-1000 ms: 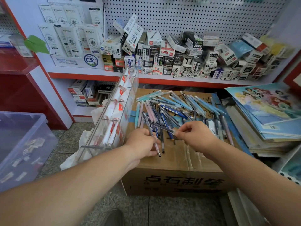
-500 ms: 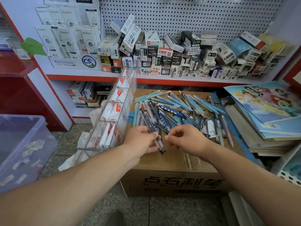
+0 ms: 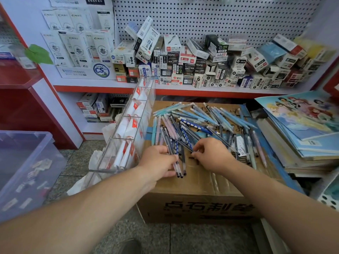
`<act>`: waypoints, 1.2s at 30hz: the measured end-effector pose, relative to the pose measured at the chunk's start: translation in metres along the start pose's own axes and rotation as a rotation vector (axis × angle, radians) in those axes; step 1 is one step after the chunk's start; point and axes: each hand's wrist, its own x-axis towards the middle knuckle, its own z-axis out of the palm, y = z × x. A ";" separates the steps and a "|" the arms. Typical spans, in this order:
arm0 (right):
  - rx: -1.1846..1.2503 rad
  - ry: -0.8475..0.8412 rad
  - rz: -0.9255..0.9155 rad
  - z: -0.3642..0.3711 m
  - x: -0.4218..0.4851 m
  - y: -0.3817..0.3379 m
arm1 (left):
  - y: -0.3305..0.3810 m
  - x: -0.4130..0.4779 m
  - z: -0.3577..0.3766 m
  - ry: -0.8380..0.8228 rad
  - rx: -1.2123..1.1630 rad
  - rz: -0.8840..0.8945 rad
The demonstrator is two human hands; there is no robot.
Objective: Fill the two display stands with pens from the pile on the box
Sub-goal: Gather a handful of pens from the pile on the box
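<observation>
Head view, near to far.

Box [image 3: 198,208]: cardboard, standing on the floor and serving as the desk. Its near top edge is bare, with a drop to the tiles just below.

Left hand [image 3: 159,162]: fingers curled round a small bundle of pens [image 3: 177,167], whose tips poke out toward the near edge. The grip looks loose and crowded. Risk: one more pen pushed in fans the bundle, and one slides out and rolls off the box.

Right hand [image 3: 212,154]: fingertips pinch a dark pen [image 3: 183,145] at the front of the pile [image 3: 198,121], just beside the left hand. The pens there lie crossed. Risk: lifting this one drags its neighbours toward the edge, or the wrist sweeps others against the stack of books [image 3: 302,129] on the right.

Display stand [image 3: 132,129]: clear, divided into compartments, tilted against the box's left side, with white pens in the lower cells. I cannot make out a second stand. Risk: a heavy-handed drop-in could shift the leaning stand or miss the narrow cell.

Shelf [image 3: 110,87] behind: stacked pen cartons, well apart from the hands.
</observation>
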 end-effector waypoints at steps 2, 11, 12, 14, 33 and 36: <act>0.045 -0.027 0.013 -0.007 -0.006 0.002 | 0.001 0.000 0.001 -0.011 -0.019 -0.001; 0.531 -0.176 0.059 -0.018 -0.041 -0.002 | 0.003 -0.006 0.010 -0.076 -0.062 0.018; 0.556 -0.183 0.045 -0.017 -0.042 -0.003 | 0.002 -0.007 0.011 -0.077 -0.051 0.029; 0.581 -0.180 0.031 -0.012 -0.044 -0.004 | 0.001 -0.010 0.012 -0.097 -0.061 0.046; 0.094 -0.047 -0.055 0.015 -0.018 -0.004 | -0.011 -0.001 -0.005 0.045 0.088 0.035; 0.008 -0.020 -0.029 0.021 -0.014 -0.011 | -0.011 0.000 -0.006 0.046 0.123 0.045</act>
